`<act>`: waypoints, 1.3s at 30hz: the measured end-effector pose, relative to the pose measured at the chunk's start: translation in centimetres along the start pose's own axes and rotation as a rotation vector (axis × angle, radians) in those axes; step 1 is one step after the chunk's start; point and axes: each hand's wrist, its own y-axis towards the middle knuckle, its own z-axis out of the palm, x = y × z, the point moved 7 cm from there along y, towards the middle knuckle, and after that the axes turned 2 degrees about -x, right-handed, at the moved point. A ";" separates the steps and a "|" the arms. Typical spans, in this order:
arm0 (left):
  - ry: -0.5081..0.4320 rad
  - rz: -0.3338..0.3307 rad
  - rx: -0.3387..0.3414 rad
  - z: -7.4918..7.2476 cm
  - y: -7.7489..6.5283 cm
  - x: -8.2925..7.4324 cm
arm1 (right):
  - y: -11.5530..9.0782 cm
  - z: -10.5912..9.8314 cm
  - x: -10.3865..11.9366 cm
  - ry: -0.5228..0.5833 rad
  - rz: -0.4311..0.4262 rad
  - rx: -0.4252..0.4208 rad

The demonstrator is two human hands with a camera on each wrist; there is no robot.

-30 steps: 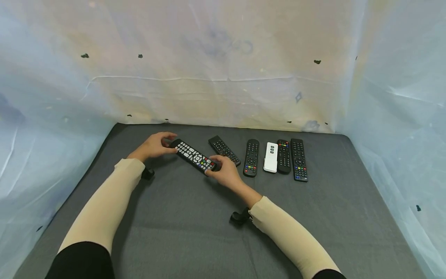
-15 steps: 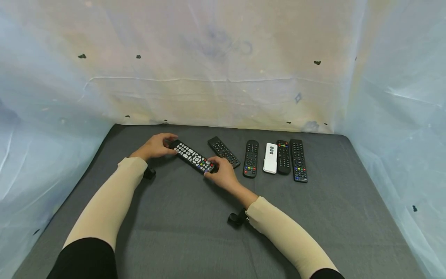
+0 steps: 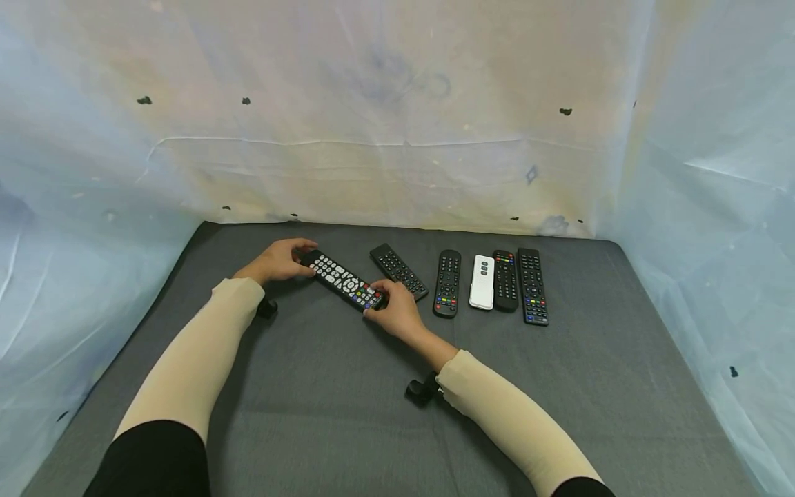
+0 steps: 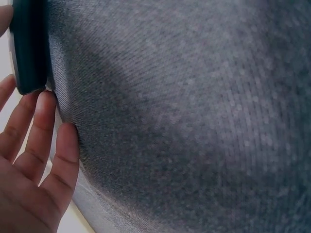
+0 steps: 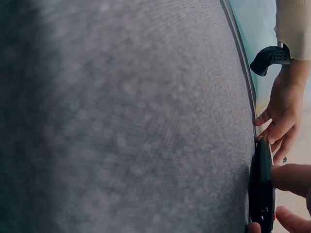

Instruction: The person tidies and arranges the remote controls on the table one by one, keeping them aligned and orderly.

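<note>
A black remote control with white buttons and a few coloured ones lies slantwise at the left of the table, between both hands. My left hand grips its upper left end, thumb on the near side and fingers behind. My right hand pinches the lower right end between thumb and fingers. The left wrist view has the dark edge of the remote at upper left, fingertips of the left hand against its end. Seen edge-on in the right wrist view, the remote sits close to the grey cloth.
Right behind my right hand lies a slanted black remote. Farther right stand a black remote, a white one, and two more black remotes in a row. Grey cloth covers the table; pale sheeting hangs around it.
</note>
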 end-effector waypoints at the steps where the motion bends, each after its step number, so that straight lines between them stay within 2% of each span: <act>1: -0.002 -0.001 0.002 0.0 0.0 0.0 | 0.0 0.0 0.0 -0.003 -0.001 0.002; 18: 0.013 -0.020 -0.004 -0.3 -0.5 0.0 | -0.2 0.0 0.5 -0.010 -0.009 0.013; 26: -0.009 -0.037 -0.014 -0.5 -0.6 0.0 | -0.3 -0.1 0.7 -0.013 -0.012 0.005; 39: -0.063 -0.018 -0.031 -1.1 -1.2 0.2 | -0.1 -0.7 0.7 0.036 -0.047 -0.019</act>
